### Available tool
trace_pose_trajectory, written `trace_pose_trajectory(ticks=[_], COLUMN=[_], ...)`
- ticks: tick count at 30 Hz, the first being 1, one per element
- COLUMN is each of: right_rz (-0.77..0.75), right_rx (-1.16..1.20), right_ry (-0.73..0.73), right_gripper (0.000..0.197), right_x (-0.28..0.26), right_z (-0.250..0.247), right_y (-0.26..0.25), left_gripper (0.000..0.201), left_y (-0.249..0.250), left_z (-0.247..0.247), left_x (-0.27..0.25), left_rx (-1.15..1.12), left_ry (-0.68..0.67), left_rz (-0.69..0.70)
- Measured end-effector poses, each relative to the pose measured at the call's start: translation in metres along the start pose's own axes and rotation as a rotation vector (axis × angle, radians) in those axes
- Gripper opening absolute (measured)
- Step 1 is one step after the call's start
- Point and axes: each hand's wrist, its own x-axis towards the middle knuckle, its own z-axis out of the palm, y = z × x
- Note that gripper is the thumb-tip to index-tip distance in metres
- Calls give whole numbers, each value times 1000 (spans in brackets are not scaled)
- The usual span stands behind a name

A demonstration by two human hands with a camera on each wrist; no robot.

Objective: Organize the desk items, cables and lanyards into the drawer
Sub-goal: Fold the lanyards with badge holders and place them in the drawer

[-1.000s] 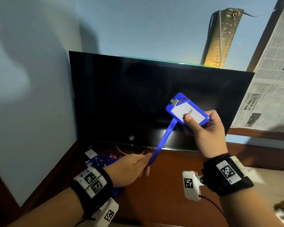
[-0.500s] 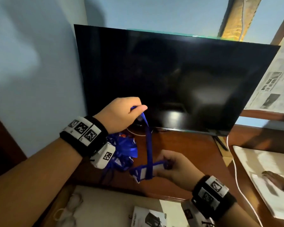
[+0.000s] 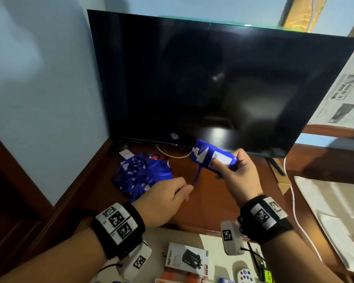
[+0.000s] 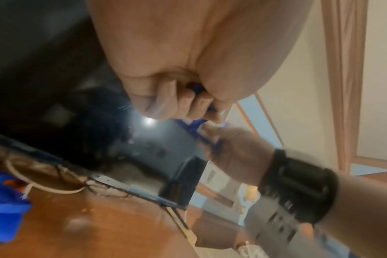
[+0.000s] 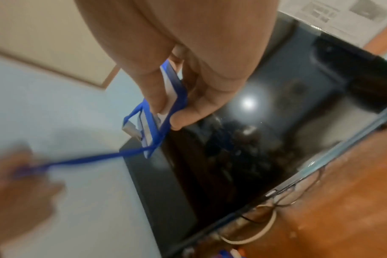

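Up close, the right hand has its thumb and fingers curled tight round a blue badge holder, held up in front of the dark screen. From it a blue strap runs down to the left hand — its fingers are curled round the strap too. Both hands are above the brown desk. Beside the left hand lies a pile of blue lanyards on the desk — near the wall. Below the desk edge, the open drawer holds a small box
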Motion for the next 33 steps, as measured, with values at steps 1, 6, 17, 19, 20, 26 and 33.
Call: trace_pose_trajectory(ticks=[1,6,17,19,20,26,33], right_rz=[-18,-124,179,229,258,433,531], right_rx=[-93,-341,158,261,304,420,562], right_ry=[-32,-396,-698,-614,-569,-423,-411], right_gripper=[32,29,26,25,25,34,25], right_x=[-5,-45,-77,-79,-80,-88,-98], right_z=[3,26,46,53,56,82,109], right_y=[7,24,29,27,27,39,42], left_gripper=[34,32,20,12,17,40,43], left_y=[8,22,-56,-63,-66,-72,-86], left_z=[-2,-30,-41,-26,-19,1,-18], left_x=[-4,4,-20,-27,-29,-44,-81], left_rx=[-17,226,-455,-810,-937,-1253,-1301], left_ry=[24,73,-147,-4,66,238,57], left_rz=[27,47,-364,-451,-484,-485,-354])
